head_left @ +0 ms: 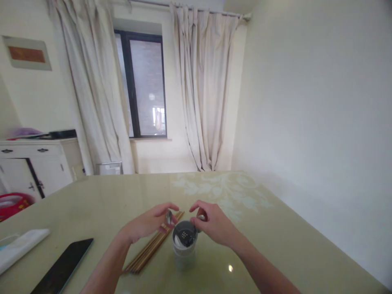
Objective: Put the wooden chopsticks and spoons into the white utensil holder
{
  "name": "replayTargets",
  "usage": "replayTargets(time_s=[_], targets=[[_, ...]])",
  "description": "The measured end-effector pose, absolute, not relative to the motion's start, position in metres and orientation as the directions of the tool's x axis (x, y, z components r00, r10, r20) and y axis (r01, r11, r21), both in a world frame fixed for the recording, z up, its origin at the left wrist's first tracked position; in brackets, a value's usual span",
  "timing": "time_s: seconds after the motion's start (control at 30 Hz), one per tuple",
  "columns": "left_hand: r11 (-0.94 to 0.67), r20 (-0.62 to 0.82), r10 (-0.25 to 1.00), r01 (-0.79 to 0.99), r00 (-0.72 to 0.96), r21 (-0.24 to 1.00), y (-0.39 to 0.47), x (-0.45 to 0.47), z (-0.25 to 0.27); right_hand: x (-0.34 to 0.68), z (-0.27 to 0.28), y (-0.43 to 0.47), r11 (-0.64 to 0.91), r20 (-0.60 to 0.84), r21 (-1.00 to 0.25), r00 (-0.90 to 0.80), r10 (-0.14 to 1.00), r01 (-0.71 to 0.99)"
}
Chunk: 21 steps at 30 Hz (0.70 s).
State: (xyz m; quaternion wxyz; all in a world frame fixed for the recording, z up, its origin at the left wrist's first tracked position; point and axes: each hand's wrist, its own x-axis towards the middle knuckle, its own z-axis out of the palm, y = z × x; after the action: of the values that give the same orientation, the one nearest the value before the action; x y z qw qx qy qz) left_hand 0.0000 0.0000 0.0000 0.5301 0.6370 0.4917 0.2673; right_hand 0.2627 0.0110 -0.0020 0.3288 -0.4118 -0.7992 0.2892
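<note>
A translucent cylindrical utensil holder [184,249] with a dark perforated inside stands on the glossy green table [275,245]. My left hand [147,224] is just left of its rim and pinches a shiny metal spoon [168,217]. Just right of the rim, my right hand [216,225] has its fingers closed on a small metal utensil [201,218], mostly hidden by the fingers. A bundle of wooden chopsticks [153,247] lies on the table under my left hand, running from the holder toward my left forearm.
A black phone [64,267] lies at the near left, with a white folded cloth or packet [21,247] beside it. A white cabinet [33,167], a red object [12,204], the curtained window [143,85] and a wall on the right surround the table.
</note>
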Motion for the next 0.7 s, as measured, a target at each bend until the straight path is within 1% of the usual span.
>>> replayTargets(time_s=[0.07,0.17,0.3,0.5,0.6,0.7], targets=[[0.069,-0.223,0.896,0.377,0.384,0.924,-0.001,0.002,-0.002,0.263,-0.001,0.011,0.484,0.284,-0.768,-0.454,0.844,0.419],[0.082,-0.237,0.871,0.349,0.431,0.934,0.001,0.006,-0.006,0.266,0.002,0.011,0.483,0.293,-0.796,-0.467,0.834,0.364],[0.045,-0.179,0.857,0.277,0.483,0.960,0.005,0.014,-0.013,0.268,0.006,0.009,0.499,0.336,-0.817,-0.465,0.819,0.290],[0.012,-0.128,0.854,0.228,0.504,0.974,0.006,0.030,-0.014,0.268,0.003,0.010,0.421,0.273,-0.891,-0.541,0.795,0.170],[-0.055,-0.073,0.847,0.223,0.526,0.973,0.005,0.036,-0.014,0.268,0.003,0.012,0.469,0.302,-0.854,-0.518,0.801,0.227],[-0.092,-0.040,0.861,0.232,0.507,0.968,0.003,0.038,-0.014,0.268,0.006,0.011,0.545,0.360,-0.758,-0.467,0.808,0.359]])
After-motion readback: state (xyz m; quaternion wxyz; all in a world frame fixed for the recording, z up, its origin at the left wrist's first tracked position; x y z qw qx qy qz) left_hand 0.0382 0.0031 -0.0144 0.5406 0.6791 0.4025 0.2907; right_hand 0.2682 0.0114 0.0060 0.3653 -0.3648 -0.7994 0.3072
